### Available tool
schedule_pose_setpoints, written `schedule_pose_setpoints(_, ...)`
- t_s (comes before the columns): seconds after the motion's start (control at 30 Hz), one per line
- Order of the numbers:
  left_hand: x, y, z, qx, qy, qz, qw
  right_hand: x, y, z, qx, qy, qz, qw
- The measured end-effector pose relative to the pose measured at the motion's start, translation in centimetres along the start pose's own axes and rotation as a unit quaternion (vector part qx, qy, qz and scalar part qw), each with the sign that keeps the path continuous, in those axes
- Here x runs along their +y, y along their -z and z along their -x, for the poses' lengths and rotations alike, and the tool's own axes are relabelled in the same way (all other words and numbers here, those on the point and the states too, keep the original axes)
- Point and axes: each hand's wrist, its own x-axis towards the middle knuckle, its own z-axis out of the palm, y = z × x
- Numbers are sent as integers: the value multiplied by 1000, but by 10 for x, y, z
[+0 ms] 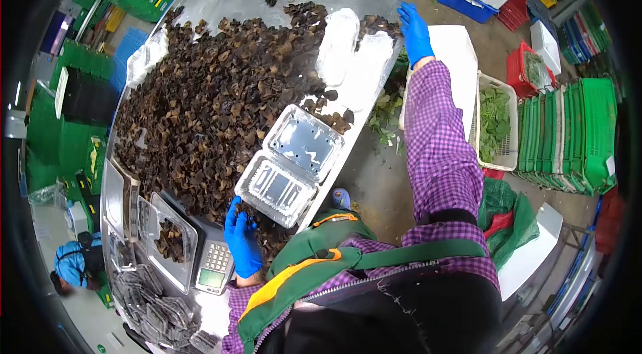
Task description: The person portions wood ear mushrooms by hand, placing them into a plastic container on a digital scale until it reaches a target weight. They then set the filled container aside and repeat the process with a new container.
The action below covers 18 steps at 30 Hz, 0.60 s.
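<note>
My left hand (pixel 242 247), in a blue glove, is low beside the scale, its fingers curled around a few dark wood ear mushroom pieces (pixel 245 209). Just above it, an open clear plastic clamshell box (pixel 277 188) lies at the table's near edge, its lid (pixel 304 142) folded back. My right hand (pixel 416 33), also gloved in blue, reaches out over the table's far right corner with fingers stretched and nothing in them. A large heap of wood ear mushrooms (pixel 207 93) spreads over the metal table. On the digital scale (pixel 215 257) sits another clear box (pixel 167 240) with some mushrooms inside.
White bags (pixel 338 46) lie by the heap's right side. Several nested clear boxes (pixel 150 304) are piled at lower left. To the right stand a crate of leafy greens (pixel 493 123) and stacked green crates (pixel 568 136). A person in blue (pixel 73 263) is at far left.
</note>
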Motion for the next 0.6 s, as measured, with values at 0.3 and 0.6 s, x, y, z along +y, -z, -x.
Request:
schedule_pose_setpoints(0.3, 0, -5, 4, -41, 25, -32, 998, 25, -77, 206, -207, -83, 30, 974)
schedule_pose_setpoints(0.6, -11, 30, 24, -57, -56, -17, 997, 72, -156, 394, -515, -264, 117, 807)
